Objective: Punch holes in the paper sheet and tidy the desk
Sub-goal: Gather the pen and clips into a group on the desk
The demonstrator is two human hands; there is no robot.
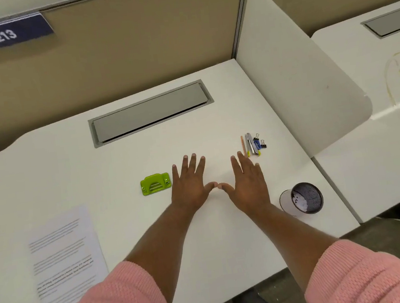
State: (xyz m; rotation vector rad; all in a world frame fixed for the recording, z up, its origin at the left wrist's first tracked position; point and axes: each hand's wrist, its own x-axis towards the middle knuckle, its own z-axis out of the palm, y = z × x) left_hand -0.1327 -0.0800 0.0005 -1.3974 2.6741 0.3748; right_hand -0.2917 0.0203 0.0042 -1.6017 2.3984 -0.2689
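My left hand (189, 182) and my right hand (249, 180) lie flat, palms down, in the middle of the white desk (124, 160), fingers spread and thumb tips nearly touching. Neither holds anything. A lime-green hole punch (155, 183) sits just left of my left hand. A printed paper sheet (64, 258) lies at the front left of the desk, partly under my pink left sleeve. Just beyond my right hand lies a small cluster of stationery (253, 144): an orange pencil, a grey cutter, a blue piece and black binder clips.
A mesh pen cup (301, 199) lies tipped on its side at the front right, near the desk edge. A grey cable hatch (150, 113) is set into the desk at the back. A white divider panel (292, 72) stands on the right, with a neighbouring desk (380, 134) beyond it.
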